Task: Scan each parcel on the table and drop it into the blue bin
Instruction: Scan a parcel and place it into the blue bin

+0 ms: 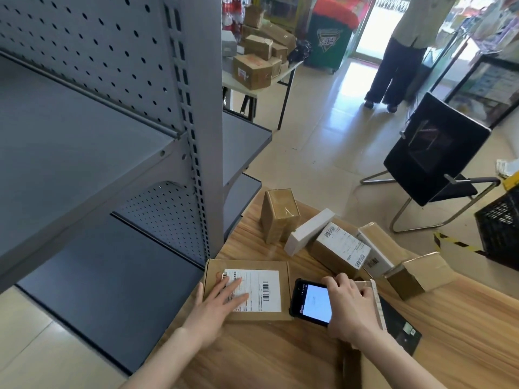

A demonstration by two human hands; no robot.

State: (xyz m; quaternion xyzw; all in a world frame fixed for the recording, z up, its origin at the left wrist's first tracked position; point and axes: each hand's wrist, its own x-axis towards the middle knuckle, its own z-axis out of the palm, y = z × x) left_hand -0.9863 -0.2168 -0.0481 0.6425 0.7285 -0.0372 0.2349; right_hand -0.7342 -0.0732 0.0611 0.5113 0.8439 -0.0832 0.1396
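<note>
Head view: the left hand (216, 307) is spread out flat, fingers straight, pressing down on the white label of a flat cardboard parcel (261, 290) that lies on the wooden desk (266, 357), right by the grey shelf (112, 136). The right hand (351, 307) is curled round a handheld scanner (309, 301) with its screen lit up, just beside that parcel's right edge. Further back on the desk there's a loose pile of more parcels (339, 248), some upright, some leaning on each other. There's a black crate (500, 228) on the floor off to the right
</note>
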